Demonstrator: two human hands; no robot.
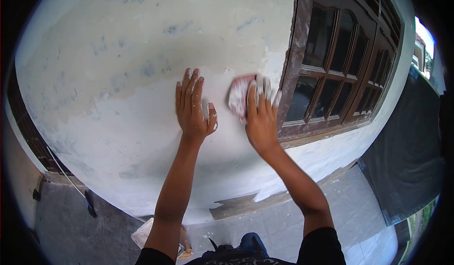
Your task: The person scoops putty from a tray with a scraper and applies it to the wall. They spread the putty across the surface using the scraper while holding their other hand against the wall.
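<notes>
My left hand [193,106] lies against the pale wall [127,132], its fingers stretched out and spotted with white. To its right, my right hand [262,111] presses a piece of reddish sandpaper [240,95] to the wall, close to the window frame. White powder covers much of the sandpaper, and its outline is slightly blurred. The fingertips of this hand are coated white too. Around both hands the wall is smooth and white; higher up it turns cream, with grey-blue patches.
A brown wooden window [326,71] with glass panes is at the right. Dark sheeting [402,147] hangs beyond it. Grey floor tiles [283,222] run below the wall. A white-smeared box [143,232] stands by my left arm, and a thin pole [66,170] leans at the left.
</notes>
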